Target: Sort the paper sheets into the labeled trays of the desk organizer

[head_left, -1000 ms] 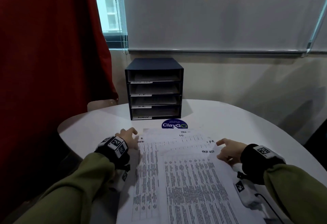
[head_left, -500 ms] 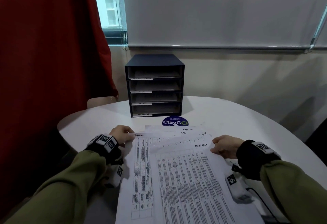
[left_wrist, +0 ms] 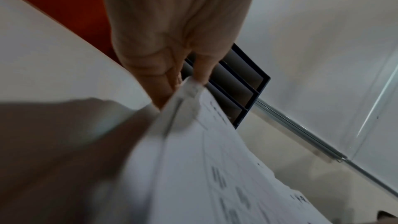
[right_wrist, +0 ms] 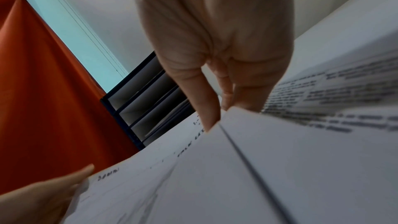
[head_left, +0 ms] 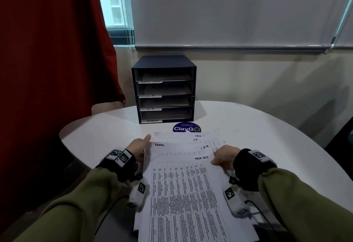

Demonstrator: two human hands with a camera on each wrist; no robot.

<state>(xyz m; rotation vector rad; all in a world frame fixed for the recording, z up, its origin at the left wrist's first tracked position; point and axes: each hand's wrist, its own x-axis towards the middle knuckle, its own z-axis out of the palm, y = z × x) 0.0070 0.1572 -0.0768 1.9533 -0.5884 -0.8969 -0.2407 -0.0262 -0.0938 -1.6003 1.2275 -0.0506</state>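
Observation:
A fanned stack of printed paper sheets (head_left: 183,184) lies on the white table in front of me, with handwritten headings such as ADMIN, TASK LIST, H.R and I.T. My left hand (head_left: 138,146) pinches the stack's upper left edge, thumb and fingers closed on the curled paper (left_wrist: 193,108). My right hand (head_left: 224,157) grips the right edge, its thumb on top of the sheets (right_wrist: 280,159). The dark organizer (head_left: 164,61) stands beyond, its four trays labeled TASK LIST, I.T, H.R and ADMIN from the top down. Each tray holds some paper.
A blue ClayGo sticker (head_left: 186,128) sits on the round white table (head_left: 257,127) between the sheets and the organizer. A red curtain (head_left: 47,50) hangs at the left. A lowered blind (head_left: 229,12) covers the window behind. The table edge curves close on the left.
Both hands slid inward to the stack's side edges and closed on the paper. The left edge of the sheets now curls up off the table.

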